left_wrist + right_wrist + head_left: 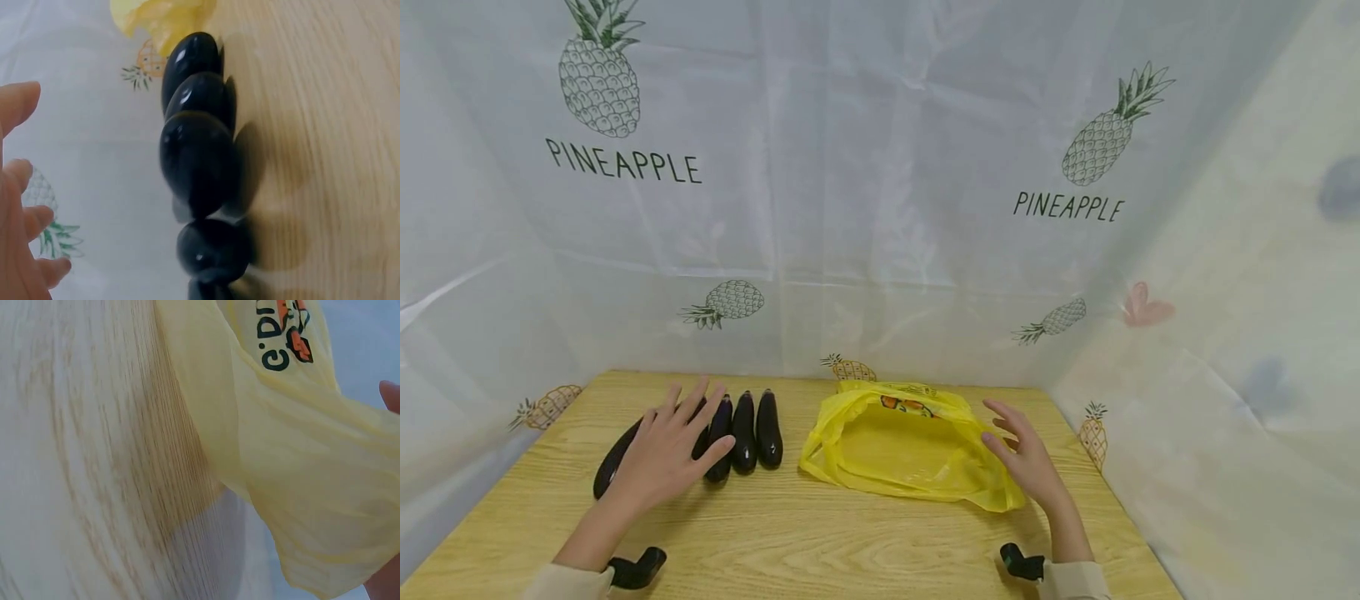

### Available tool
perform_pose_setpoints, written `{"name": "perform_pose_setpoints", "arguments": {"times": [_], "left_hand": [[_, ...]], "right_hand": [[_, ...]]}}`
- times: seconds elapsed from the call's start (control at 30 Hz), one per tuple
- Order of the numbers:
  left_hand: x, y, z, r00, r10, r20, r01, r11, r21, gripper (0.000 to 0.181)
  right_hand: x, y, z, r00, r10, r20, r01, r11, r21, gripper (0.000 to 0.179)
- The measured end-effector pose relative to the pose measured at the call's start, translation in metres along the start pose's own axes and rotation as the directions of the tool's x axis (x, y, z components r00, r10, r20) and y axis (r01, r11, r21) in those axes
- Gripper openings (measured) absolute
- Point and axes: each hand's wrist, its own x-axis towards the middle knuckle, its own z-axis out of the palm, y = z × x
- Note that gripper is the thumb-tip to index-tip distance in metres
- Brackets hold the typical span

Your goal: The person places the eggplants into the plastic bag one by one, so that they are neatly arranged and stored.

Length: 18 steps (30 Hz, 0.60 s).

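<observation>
Several dark purple eggplants (769,429) lie side by side on the left part of the table. My left hand (662,450) is spread over the leftmost ones with straight fingers and covers part of them. From the left wrist view, the rounded ends of the eggplants (197,162) line up to the right of the fingers (31,222). A yellow plastic bag (917,492) lies with its wide mouth facing me. At its right edge is my right hand (1030,458), fingers loosely bent and apart. Bag film (312,487) hides most of that hand in the right wrist view.
The wood-grain table (820,542) ends at a pale curtain (865,208) printed with pineapples, which also hangs along both sides. Each wrist wears a black camera mount, one on the left (638,568) and one on the right (1021,562).
</observation>
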Motion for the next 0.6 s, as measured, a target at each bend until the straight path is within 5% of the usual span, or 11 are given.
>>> {"name": "perform_pose_setpoints", "arguments": {"times": [0.6], "left_hand": [[0.017,0.025,0.03,1.0,-0.01,0.012,0.011,0.993,-0.121,0.08]], "right_hand": [[0.002,0.01,0.003,0.998,0.057,0.038,-0.058,0.998,0.029,0.041]]}}
